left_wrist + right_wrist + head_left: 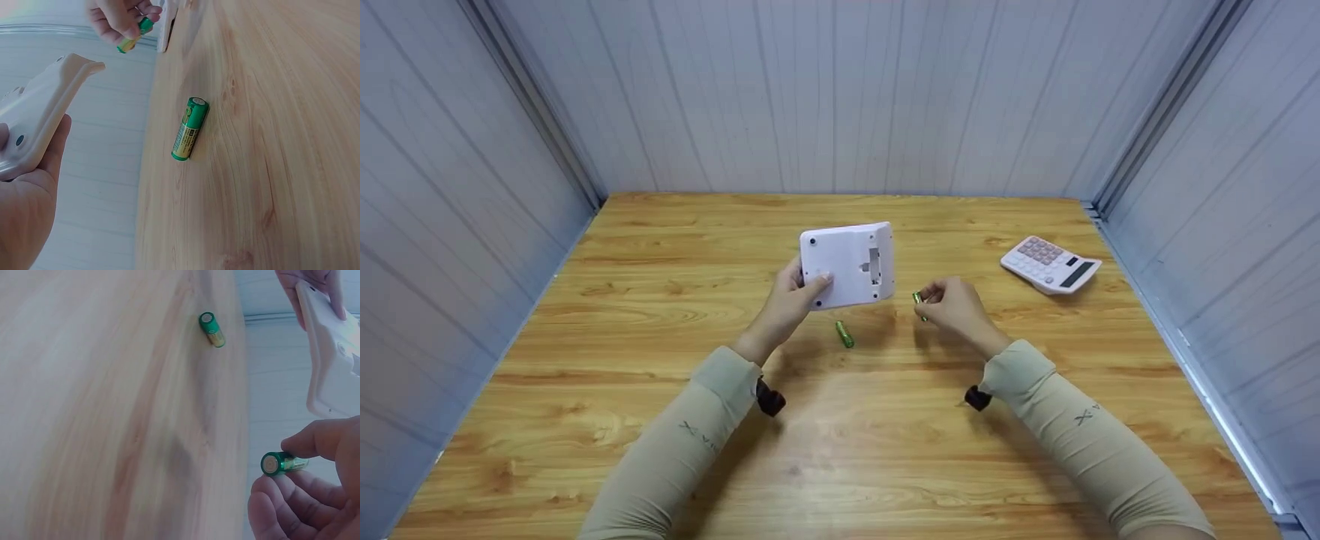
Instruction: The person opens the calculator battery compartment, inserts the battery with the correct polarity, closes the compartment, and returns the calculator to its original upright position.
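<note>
My left hand (793, 301) grips a white calculator (844, 262) by its left side, thumb across the back. The calculator's back faces me, and its battery slot (874, 266) lies uncovered near the right edge. Between thumb and fingers, my right hand (956, 309) pinches a green and gold battery (284, 463), held a short way right of the calculator and apart from it. A second green and gold battery (190, 129) lies on the table below the calculator, touched by neither hand.
Another calculator (1050, 264), white with pink keys, lies keys up at the right of the wooden table (675, 450). Pale panel walls (810, 97) stand behind the table and along both sides. Each wrist carries a small black camera (769, 397).
</note>
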A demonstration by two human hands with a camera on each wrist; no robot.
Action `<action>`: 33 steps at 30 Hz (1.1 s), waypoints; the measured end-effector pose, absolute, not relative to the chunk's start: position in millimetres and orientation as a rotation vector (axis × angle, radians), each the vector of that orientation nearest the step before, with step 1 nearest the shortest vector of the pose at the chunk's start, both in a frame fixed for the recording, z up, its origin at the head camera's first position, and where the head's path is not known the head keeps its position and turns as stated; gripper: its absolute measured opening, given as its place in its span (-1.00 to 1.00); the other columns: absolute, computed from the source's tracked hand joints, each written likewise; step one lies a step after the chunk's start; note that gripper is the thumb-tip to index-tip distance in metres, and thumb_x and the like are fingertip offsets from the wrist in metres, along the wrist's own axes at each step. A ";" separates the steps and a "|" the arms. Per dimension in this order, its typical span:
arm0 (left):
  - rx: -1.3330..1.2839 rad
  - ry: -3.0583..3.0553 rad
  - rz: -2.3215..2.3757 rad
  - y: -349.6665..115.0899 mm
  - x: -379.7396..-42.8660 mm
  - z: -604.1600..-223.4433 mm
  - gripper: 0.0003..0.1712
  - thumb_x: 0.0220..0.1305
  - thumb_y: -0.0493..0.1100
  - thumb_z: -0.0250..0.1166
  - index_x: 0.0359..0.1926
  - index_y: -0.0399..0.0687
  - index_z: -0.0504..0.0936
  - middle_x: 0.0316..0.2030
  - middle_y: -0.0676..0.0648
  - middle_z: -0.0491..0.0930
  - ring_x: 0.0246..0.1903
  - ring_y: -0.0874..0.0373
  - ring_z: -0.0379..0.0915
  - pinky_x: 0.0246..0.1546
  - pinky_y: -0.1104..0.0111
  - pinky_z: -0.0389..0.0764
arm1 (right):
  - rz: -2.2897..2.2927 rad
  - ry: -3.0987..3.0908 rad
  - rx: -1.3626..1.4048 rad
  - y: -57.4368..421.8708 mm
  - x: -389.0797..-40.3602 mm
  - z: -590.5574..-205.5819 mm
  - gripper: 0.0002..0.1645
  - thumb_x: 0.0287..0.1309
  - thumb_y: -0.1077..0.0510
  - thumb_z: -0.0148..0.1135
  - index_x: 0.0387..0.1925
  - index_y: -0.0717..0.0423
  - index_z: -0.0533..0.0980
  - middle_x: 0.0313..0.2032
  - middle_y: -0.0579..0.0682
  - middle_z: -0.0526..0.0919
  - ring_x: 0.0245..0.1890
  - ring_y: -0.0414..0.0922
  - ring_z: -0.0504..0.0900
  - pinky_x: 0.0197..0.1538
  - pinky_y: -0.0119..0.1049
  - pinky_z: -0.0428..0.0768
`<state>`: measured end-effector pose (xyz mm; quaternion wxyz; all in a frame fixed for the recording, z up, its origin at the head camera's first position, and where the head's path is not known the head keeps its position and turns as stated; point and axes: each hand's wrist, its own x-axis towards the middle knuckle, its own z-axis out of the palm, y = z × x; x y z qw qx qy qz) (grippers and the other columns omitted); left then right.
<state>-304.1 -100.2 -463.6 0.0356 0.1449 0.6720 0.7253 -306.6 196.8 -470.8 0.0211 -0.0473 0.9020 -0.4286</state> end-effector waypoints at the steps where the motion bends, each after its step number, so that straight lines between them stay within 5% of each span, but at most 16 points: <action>1: 0.452 2.063 2.230 -100.0 -304.3 -463.9 -0.46 0.62 -0.36 0.12 0.53 -0.30 0.36 0.33 -0.43 0.60 0.32 -0.28 0.61 0.28 -0.08 0.73 | -1.351 2.792 -0.144 196.4 -306.0 -469.3 -0.83 0.18 0.26 0.38 -0.20 0.26 0.68 -0.39 -0.04 0.70 -0.38 -0.22 0.60 -0.37 -0.48 0.57; 17: 0.507 2.007 2.231 -91.8 -301.5 -464.9 -0.42 0.64 -0.35 0.12 0.58 -0.27 0.31 0.33 -0.43 0.59 0.31 -0.29 0.62 0.26 -0.09 0.74 | -1.685 2.779 -0.278 191.2 -291.7 -445.2 -0.73 0.16 0.35 0.34 -0.07 0.24 0.67 -0.47 -0.09 0.73 -0.46 -0.19 0.63 -0.41 -0.45 0.57; 28: 0.526 2.038 2.211 -83.1 -299.0 -464.4 -0.48 0.62 -0.35 0.13 0.50 -0.34 0.37 0.27 -0.45 0.63 0.24 -0.25 0.67 0.19 -0.07 0.78 | -1.896 2.714 -0.395 184.3 -285.7 -438.2 -0.80 0.35 0.32 0.36 -0.04 0.31 0.62 -0.33 0.23 0.80 -0.43 -0.17 0.69 -0.33 -0.42 0.71; 33: 0.550 2.023 2.200 -79.3 -296.6 -464.9 -0.47 0.62 -0.35 0.13 0.51 -0.35 0.35 0.28 -0.46 0.61 0.26 -0.23 0.65 0.22 -0.08 0.76 | -1.978 2.719 -0.435 179.9 -282.6 -437.7 -0.84 0.34 0.33 0.39 -0.09 0.30 0.62 -0.29 0.22 0.79 -0.40 -0.18 0.69 -0.32 -0.43 0.70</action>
